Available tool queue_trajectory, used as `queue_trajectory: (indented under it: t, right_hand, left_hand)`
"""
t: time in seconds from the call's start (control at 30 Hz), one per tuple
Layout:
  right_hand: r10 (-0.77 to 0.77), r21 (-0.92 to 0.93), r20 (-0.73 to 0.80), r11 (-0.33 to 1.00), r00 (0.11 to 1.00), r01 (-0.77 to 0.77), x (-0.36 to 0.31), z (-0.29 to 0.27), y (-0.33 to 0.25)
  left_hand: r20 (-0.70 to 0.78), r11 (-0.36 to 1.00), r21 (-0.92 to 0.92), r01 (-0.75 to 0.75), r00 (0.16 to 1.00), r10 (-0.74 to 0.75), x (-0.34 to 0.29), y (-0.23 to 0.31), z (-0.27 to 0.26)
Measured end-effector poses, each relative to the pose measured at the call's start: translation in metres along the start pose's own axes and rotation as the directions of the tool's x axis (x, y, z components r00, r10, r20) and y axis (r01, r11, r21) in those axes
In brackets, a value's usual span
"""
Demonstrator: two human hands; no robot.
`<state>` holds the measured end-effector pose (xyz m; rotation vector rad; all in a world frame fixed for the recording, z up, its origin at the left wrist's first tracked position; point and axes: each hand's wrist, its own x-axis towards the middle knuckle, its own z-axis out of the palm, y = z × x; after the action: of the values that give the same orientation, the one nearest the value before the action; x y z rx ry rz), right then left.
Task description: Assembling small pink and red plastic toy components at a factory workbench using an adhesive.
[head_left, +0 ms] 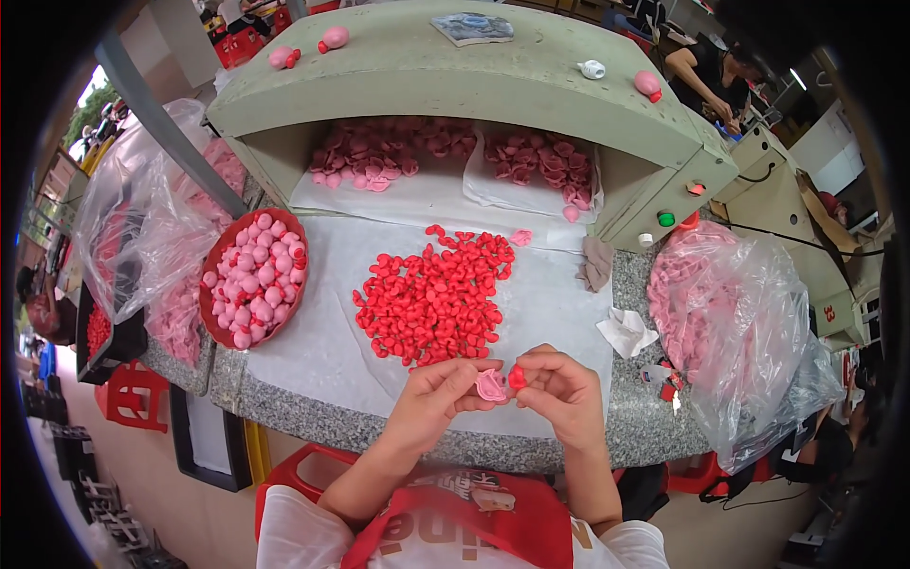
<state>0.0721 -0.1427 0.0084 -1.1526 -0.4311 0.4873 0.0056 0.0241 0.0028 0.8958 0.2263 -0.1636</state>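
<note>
My left hand (438, 391) pinches a small pink cup-shaped soft piece (490, 386) between thumb and fingers. Close beside it, my right hand (567, 394) grips a small red rounded piece (517, 377) with its fingertips. The two pieces are nearly touching; whether they meet is too small to tell. Just beyond my hands, a heap of similar red pieces (431, 303) is spread over the white sheet (313, 284). To the left stands a red-brown round basket (213, 331) full of pink balls with red parts on them (254, 270).
A pale green open-fronted metal box (455, 81) arches over the table's back, with piles of pink pieces (365, 152) inside. Plastic bags of pink pieces stand left (142, 209) and right (749, 313). A crumpled tissue (627, 333) and grey cloth (595, 264) lie at right. Another person (706, 81) sits far right.
</note>
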Motion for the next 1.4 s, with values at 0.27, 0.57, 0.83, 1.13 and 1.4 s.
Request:
queue_trajectory:
  t: [0.27, 0.57, 0.83, 1.13, 1.4]
  right_hand:
    - [0.146, -0.046, -0.141, 0.987, 0.979, -0.154, -0.018, -0.011, -0.004]
    - [0.050, -0.093, -0.139, 0.994, 0.989, -0.064, -0.040, -0.017, -0.005]
    - [0.006, -0.105, -0.192, 0.994, 0.981, -0.027, -0.038, -0.018, 0.004]
    - [-0.017, -0.135, -0.165, 0.991, 0.986, -0.005, -0.036, -0.019, 0.022]
    - [-0.036, -0.170, -0.172, 0.985, 0.984, 0.007, -0.046, -0.013, 0.024]
  left_hand:
    - [-0.086, 0.998, 0.033, -0.044, 0.995, 0.047, 0.010, -0.010, 0.014]
    - [-0.033, 0.976, 0.220, 0.003, 0.999, 0.004, 0.011, -0.021, 0.021]
    - [0.038, 0.985, 0.174, 0.000, 0.999, -0.007, 0.020, -0.031, 0.008]
    - [0.022, 0.966, 0.257, -0.004, 1.000, -0.001, 0.013, -0.016, 0.023]
    - [0.051, 0.968, 0.251, -0.014, 0.999, 0.002, 0.002, -0.015, 0.028]
